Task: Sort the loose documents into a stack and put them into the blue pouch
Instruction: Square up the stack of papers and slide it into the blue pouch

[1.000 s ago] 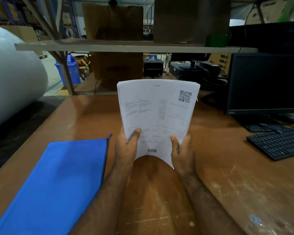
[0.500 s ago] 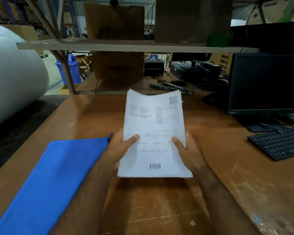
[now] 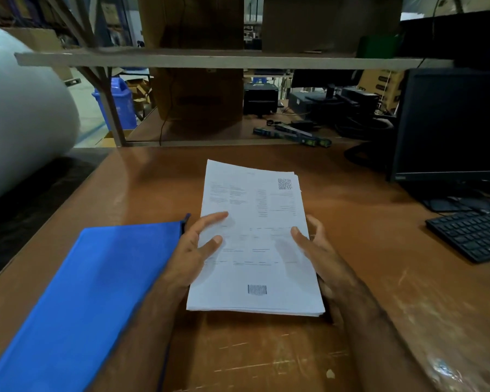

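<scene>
A stack of white printed documents [image 3: 255, 244] with a QR code at its top right and a barcode near its bottom lies almost flat just above the brown table, held between both hands. My left hand [image 3: 193, 250] grips its left edge, thumb and a finger on the top sheet. My right hand [image 3: 320, 250] grips the right edge, thumb on top and fingers beneath. The blue pouch [image 3: 85, 301] lies flat on the table to the left, its zipper edge next to my left wrist; whether it is unzipped is not visible.
The brown wooden table [image 3: 379, 278] runs under everything. A black keyboard [image 3: 473, 236] and a dark monitor [image 3: 450, 123] stand at the right. A large white roll [image 3: 20, 108] fills the far left. A shelf board [image 3: 210, 59] crosses above the table's back edge.
The stack went from upright and bowed to lying nearly flat and low over the table. Both hands came down with it and kept their hold on its side edges.
</scene>
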`<state>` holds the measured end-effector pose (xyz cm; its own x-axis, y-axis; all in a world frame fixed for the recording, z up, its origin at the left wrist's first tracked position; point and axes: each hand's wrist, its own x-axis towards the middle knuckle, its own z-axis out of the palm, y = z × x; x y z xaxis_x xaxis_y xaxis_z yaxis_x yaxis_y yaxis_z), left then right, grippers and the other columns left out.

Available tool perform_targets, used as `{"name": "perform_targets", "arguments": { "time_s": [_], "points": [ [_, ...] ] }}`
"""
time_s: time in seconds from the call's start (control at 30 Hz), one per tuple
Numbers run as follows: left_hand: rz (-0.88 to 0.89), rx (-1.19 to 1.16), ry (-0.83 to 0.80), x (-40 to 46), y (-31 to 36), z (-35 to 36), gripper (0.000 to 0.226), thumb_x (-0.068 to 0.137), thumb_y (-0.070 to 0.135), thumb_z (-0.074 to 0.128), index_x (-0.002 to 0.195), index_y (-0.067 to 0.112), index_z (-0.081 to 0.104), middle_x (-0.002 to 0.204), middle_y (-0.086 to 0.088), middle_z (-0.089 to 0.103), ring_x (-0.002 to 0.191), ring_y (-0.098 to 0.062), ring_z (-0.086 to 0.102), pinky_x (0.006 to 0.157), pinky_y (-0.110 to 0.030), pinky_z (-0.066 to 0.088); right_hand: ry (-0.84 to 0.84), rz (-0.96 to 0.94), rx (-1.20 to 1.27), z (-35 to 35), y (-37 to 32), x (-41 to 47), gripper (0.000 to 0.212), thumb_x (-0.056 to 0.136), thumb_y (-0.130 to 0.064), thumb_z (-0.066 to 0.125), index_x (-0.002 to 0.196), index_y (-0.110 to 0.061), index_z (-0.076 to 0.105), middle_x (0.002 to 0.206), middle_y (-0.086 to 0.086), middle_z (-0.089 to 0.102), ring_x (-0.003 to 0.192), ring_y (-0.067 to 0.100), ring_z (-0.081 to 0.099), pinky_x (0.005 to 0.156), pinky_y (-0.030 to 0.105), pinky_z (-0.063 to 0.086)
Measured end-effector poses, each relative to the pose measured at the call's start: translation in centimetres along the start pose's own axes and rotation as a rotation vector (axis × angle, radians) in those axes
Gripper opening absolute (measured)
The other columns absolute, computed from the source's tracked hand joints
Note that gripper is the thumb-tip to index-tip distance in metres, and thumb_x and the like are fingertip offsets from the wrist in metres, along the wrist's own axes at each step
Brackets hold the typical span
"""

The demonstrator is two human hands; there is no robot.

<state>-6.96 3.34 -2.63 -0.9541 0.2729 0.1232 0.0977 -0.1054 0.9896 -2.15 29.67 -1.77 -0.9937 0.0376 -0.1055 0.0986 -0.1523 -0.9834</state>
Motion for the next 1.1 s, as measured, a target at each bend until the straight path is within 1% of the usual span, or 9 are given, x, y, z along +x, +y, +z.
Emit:
{"name": "perform_targets", "arguments": {
  "time_s": [0.07,0.2,0.3,0.4,0.63,0.73,0.87,0.97,1.1],
  "points": [
    [-0.018,-0.002,-0.001,0.1,-0.1,0.1,0.033,0.101,0.002,0.056,0.124,0.019,0.070,0.135,0.010,0.065,0.124,-0.025,0.063,0.095,-0.042,0.059,-0.040,-0.030,0.064,-0.3,-0.3,0.7,0.090,0.090,-0.028,0.075,0.149,-0.062,0.016,0.141,-0.006,0.061,0.120,0.027,0.067,0.100,0.058,0.053],
    [-0.095,0.041,0.023,0.0,0.1,0.7,0.031,0.102,0.003,0.053,0.118,0.021,0.073,0.131,0.009,0.066,0.121,-0.024,0.065,0.089,-0.033,0.060,-0.111,-0.072,-0.146,0.1,-0.3,0.8,0.055,0.105,-0.004,0.047,0.138,-0.047,0.056,0.145,-0.018,0.056,0.125,0.006,0.062,0.095,0.029,0.056],
    [-0.185,0.048,0.026,-0.3,0.4,1.1,0.031,0.103,0.009,0.055,0.123,0.027,0.070,0.134,0.004,0.064,0.119,-0.027,0.066,0.086,-0.033,0.061,-0.113,-0.076,-0.209,-0.1,0.5,0.1,0.050,0.107,-0.007,0.046,0.136,-0.045,0.060,0.136,-0.031,0.059,0.129,0.006,0.059,0.100,0.030,0.055],
    [-0.266,-0.065,0.016,-0.6,1.1,1.2,0.034,0.102,0.017,0.059,0.128,0.037,0.068,0.129,0.010,0.068,0.113,-0.023,0.071,0.091,-0.045,0.060,-0.091,-0.162,-0.143,-0.1,0.6,-0.3,0.048,0.107,-0.008,0.047,0.143,-0.039,0.055,0.140,-0.027,0.058,0.130,0.008,0.058,0.100,0.035,0.055],
    [0.083,0.261,0.051,-0.6,1.6,3.5,0.040,0.105,0.003,0.048,0.132,0.029,0.064,0.123,0.040,0.054,0.113,0.020,0.054,0.084,-0.010,0.053,-0.027,-0.250,-0.078,0.9,1.0,-0.2,0.049,0.106,-0.004,0.046,0.143,-0.035,0.054,0.147,-0.018,0.054,0.132,0.008,0.056,0.098,0.032,0.055],
    [0.014,0.229,0.094,-0.4,1.6,3.5,0.041,0.105,0.006,0.051,0.134,0.034,0.061,0.111,0.050,0.056,0.116,0.006,0.059,0.089,-0.019,0.058,-0.021,-0.263,-0.139,0.6,1.2,-0.1,0.052,0.106,-0.004,0.046,0.146,-0.037,0.050,0.150,-0.021,0.051,0.135,0.006,0.053,0.101,0.033,0.054],
    [-0.286,0.003,0.023,0.2,2.9,2.3,0.041,0.105,0.014,0.053,0.136,0.040,0.059,0.126,0.016,0.066,0.110,-0.019,0.071,0.088,-0.040,0.062,-0.060,-0.263,-0.189,-0.1,1.1,-0.1,0.053,0.106,-0.003,0.046,0.150,-0.033,0.048,0.152,-0.020,0.049,0.138,0.010,0.051,0.108,0.042,0.051],
    [-0.276,-0.002,0.025,0.6,3.4,1.8,0.040,0.104,0.010,0.052,0.136,0.034,0.061,0.129,0.009,0.066,0.104,-0.017,0.073,0.077,-0.032,0.062,-0.066,-0.273,-0.143,-0.2,0.6,-0.2,0.054,0.105,0.001,0.046,0.150,-0.029,0.048,0.149,-0.020,0.052,0.136,0.010,0.053,0.105,0.035,0.052],
    [-0.225,0.002,0.090,0.0,2.5,2.2,0.042,0.104,0.008,0.052,0.130,0.037,0.066,0.138,0.005,0.064,0.114,-0.022,0.070,0.093,-0.045,0.060,-0.079,-0.238,0.001,0.2,0.5,-0.5,0.056,0.104,0.001,0.045,0.149,-0.032,0.048,0.141,-0.024,0.058,0.128,0.007,0.059,0.095,0.031,0.057]
  ]
}}
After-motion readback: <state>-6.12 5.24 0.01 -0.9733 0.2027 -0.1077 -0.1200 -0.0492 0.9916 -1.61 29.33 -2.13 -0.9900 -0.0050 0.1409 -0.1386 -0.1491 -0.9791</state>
